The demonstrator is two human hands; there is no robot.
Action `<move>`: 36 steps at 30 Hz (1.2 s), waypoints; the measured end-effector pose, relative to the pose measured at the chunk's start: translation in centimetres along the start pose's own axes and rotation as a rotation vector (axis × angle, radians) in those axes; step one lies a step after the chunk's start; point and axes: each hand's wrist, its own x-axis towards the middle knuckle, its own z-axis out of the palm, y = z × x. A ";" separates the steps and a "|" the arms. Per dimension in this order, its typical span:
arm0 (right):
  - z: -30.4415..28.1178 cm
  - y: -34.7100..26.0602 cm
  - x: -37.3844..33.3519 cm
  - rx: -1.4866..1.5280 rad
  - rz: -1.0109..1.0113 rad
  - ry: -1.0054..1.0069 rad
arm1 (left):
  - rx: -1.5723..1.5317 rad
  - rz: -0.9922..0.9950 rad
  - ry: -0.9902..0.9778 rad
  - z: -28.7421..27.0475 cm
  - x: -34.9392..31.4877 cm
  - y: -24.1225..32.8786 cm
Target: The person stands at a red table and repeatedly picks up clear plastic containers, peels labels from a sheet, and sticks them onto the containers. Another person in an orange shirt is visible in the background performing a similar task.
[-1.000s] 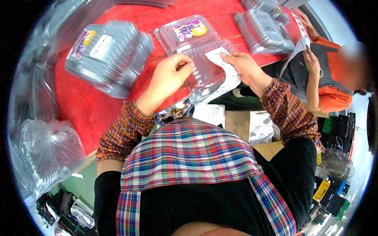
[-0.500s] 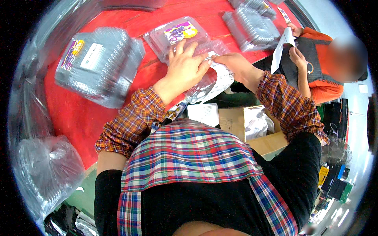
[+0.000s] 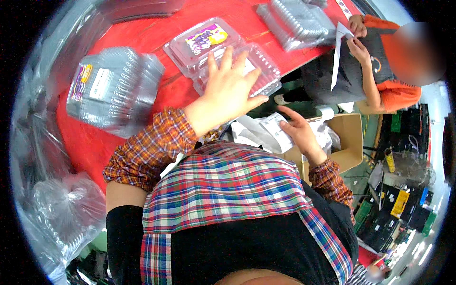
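On the red surface [image 3: 178, 88], the open box [image 3: 199, 47] is partly covered by the wide-spread left hand [image 3: 228, 92]; the right hand [image 3: 301, 130], thumb and finger parted, is now lowered to the labels [image 3: 279, 132], leaving the box one-handed.

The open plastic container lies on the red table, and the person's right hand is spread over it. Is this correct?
Not quite: in the head view, the left hand is spread over the open plastic container, which does lie on the red table.
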 end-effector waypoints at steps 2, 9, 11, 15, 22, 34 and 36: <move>0.4 1.3 1.1 -0.061 -0.110 -0.067 | 0.095 -0.116 -0.106 0.4 1.3 0.0; 1.4 2.9 6.3 0.152 -0.094 -0.179 | 0.076 -0.260 -0.397 -0.1 3.7 -0.4; 2.2 2.6 7.0 0.307 -0.132 -0.217 | -0.023 -0.235 -0.339 -0.1 3.4 -1.0; 3.8 1.2 7.1 0.592 -0.251 -0.266 | -0.355 -0.233 -0.291 -0.5 3.2 -3.5; 4.9 -1.6 6.3 0.711 -0.298 -0.316 | -0.849 -0.342 -0.312 -2.6 3.0 -6.2; 6.2 3.2 8.8 0.356 -0.093 -0.260 | -0.759 -0.188 0.317 -23.4 0.3 -3.4; 6.0 2.6 8.2 -0.109 -0.192 -0.140 | -0.538 -0.288 0.276 -26.3 -1.5 -3.4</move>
